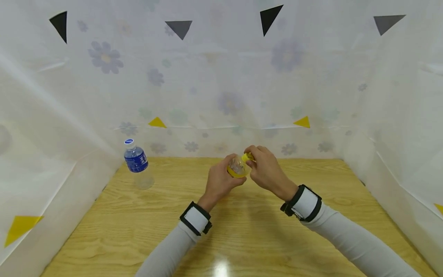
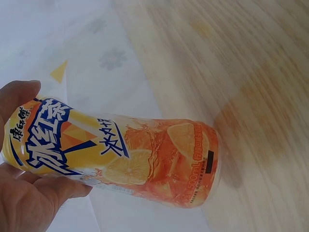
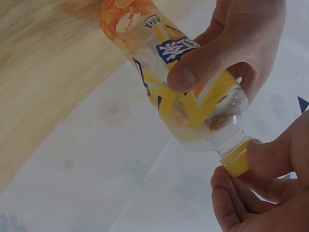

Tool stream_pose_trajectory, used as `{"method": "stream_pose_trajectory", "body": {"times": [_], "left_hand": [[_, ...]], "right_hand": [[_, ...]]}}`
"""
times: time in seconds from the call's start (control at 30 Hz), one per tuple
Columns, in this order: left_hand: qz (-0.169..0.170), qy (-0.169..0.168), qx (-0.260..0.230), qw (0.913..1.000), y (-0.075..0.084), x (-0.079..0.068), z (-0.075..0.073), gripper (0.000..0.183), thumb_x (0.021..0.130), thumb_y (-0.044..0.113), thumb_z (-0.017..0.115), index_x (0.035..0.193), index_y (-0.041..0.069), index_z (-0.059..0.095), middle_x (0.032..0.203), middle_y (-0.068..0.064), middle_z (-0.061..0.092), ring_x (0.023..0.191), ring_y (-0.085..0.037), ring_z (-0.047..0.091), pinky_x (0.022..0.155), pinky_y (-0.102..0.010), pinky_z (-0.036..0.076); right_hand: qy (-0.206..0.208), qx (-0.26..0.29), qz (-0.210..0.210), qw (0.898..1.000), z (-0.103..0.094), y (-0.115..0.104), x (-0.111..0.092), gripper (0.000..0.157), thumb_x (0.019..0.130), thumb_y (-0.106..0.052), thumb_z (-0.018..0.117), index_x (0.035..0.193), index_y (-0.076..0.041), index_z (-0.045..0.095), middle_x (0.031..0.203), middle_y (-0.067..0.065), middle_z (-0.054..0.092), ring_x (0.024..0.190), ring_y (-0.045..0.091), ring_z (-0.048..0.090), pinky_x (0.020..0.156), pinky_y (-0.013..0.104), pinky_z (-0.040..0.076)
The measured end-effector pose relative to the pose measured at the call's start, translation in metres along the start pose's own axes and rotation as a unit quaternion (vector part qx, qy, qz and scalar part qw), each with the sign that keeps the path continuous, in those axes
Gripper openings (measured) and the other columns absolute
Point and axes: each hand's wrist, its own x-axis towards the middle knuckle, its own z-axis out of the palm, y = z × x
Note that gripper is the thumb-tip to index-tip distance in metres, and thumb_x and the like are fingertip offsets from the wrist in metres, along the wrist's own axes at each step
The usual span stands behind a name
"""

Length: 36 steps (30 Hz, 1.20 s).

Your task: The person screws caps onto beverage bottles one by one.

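A plastic drink bottle (image 2: 140, 159) has a yellow and orange label with lemon slices and ice on it. My left hand (image 1: 220, 177) grips it round the upper part of the label, thumb on one side and fingers on the other. With thumb and fingers, my right hand (image 1: 267, 170) pinches the yellow cap (image 3: 236, 159), which sits on the bottle's neck. Clear plastic shows at the shoulder, between label and cap. Whether the base touches the table cannot be told.
On the left of the wooden table (image 1: 138, 223) stands a clear water bottle (image 1: 136, 163) with a blue label and white cap. White flowered sheeting (image 1: 207, 77) encloses the back and both sides, with black, grey and yellow triangles on it.
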Motion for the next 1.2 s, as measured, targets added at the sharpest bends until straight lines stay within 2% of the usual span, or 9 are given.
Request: {"method": "stream_pose_trajectory", "body": {"times": [0.53, 0.87, 1.03, 1.2], "left_hand": [[-0.005, 0.008, 0.008, 0.9999, 0.000, 0.000, 0.001, 0.073, 0.076, 0.028, 0.090, 0.140, 0.015, 0.058, 0.110, -0.011, 0.075, 0.091, -0.022, 0.073, 0.073, -0.033, 0.060], [0.000, 0.011, 0.011, 0.9999, 0.000, 0.000, 0.002, 0.074, 0.075, 0.028, 0.091, 0.139, 0.014, 0.059, 0.109, -0.010, 0.075, 0.088, -0.021, 0.073, 0.071, -0.031, 0.059], [0.002, 0.009, 0.000, 1.0000, 0.000, -0.001, 0.002, 0.072, 0.076, 0.028, 0.090, 0.140, 0.015, 0.058, 0.108, -0.009, 0.074, 0.086, -0.021, 0.072, 0.069, -0.030, 0.058], [0.004, 0.007, -0.006, 0.9999, 0.000, -0.001, 0.002, 0.071, 0.078, 0.028, 0.088, 0.140, 0.015, 0.058, 0.110, -0.009, 0.074, 0.087, -0.021, 0.072, 0.069, -0.029, 0.057]], "right_hand": [[0.015, -0.010, 0.005, 1.000, 0.006, 0.000, 0.003, 0.022, 0.091, 0.003, 0.066, 0.112, 0.002, 0.061, 0.103, 0.018, 0.067, 0.098, 0.036, 0.063, 0.083, 0.050, 0.055], [0.031, -0.017, -0.013, 0.999, 0.005, 0.004, 0.006, 0.012, 0.093, -0.007, 0.068, 0.095, 0.001, 0.060, 0.081, 0.013, 0.062, 0.073, 0.028, 0.056, 0.070, 0.043, 0.047], [0.034, -0.003, -0.011, 0.999, 0.006, 0.008, 0.007, 0.022, 0.095, -0.013, 0.067, 0.081, -0.005, 0.053, 0.067, 0.007, 0.050, 0.059, 0.021, 0.045, 0.059, 0.035, 0.038], [0.036, 0.008, -0.015, 0.999, 0.007, 0.010, 0.007, 0.028, 0.098, -0.014, 0.065, 0.076, -0.008, 0.049, 0.062, 0.003, 0.042, 0.054, 0.017, 0.038, 0.055, 0.032, 0.033]]}}
